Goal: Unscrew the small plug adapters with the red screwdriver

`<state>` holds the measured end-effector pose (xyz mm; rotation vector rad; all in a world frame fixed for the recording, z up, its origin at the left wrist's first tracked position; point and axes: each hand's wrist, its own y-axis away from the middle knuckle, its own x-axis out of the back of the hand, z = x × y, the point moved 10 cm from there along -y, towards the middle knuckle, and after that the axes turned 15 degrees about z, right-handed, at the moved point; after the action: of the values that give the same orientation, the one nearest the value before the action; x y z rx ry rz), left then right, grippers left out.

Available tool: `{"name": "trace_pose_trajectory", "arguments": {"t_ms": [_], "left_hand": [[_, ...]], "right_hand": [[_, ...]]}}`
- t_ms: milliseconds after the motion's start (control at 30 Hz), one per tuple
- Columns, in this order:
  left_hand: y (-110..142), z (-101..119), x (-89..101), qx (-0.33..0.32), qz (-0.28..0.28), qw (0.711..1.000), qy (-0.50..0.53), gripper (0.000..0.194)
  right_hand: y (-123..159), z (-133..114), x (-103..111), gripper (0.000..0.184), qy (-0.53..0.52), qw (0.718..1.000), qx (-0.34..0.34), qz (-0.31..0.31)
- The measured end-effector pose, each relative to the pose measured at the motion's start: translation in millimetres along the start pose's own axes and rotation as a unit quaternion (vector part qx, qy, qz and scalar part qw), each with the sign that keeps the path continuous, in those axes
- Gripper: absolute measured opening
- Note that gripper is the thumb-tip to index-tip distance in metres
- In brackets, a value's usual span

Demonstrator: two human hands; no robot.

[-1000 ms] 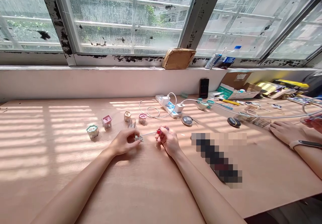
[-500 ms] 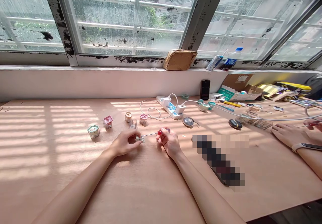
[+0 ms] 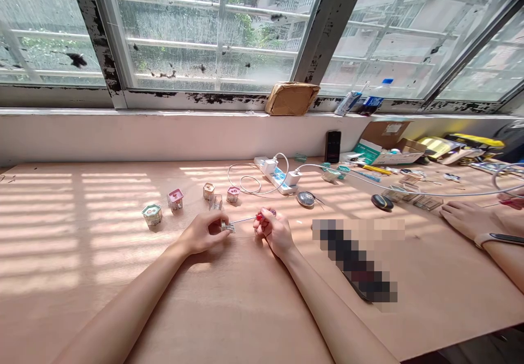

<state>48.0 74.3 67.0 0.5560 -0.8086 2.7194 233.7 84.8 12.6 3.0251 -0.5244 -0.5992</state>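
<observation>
My left hand (image 3: 201,234) pinches a small clear plastic case (image 3: 230,227) lying on its side just above the tabletop; the fingers hide part of it. My right hand (image 3: 277,234) is closed around the red handle of a screwdriver (image 3: 246,220). Its thin shaft points left, with the tip at the case; whether it meets a screw is too small to tell. Just beyond my left hand stands an open clear case (image 3: 216,202). Near it are small clear cases with coloured tops: an orange one (image 3: 208,190), a pink one (image 3: 233,194), a red-pink one (image 3: 175,199) and a green one (image 3: 152,214).
A white power strip (image 3: 282,183) with chargers and cables lies beyond my right hand. Right of it are a round metallic tin (image 3: 306,199), a black mouse (image 3: 382,202) and a pixelated dark object (image 3: 356,260). At far right, a co-worker's hand (image 3: 460,216) rests on the table (image 3: 229,309).
My hands, the clear case and the screwdriver hold nearly the same positions. Only a slight shift of the whole view shows, and the co-worker's far hand at the right edge has moved a little.
</observation>
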Motion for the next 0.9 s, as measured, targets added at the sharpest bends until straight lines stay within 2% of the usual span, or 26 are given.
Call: {"name": "trace_pose_trajectory", "arguments": {"t_ms": [900], "left_hand": [[0.2,-2.7,-0.8,0.001,0.000,1.000,0.000,0.012]], "right_hand": [[1.1,0.6,0.5,0.043,0.017,1.000,-0.005,0.006]]}}
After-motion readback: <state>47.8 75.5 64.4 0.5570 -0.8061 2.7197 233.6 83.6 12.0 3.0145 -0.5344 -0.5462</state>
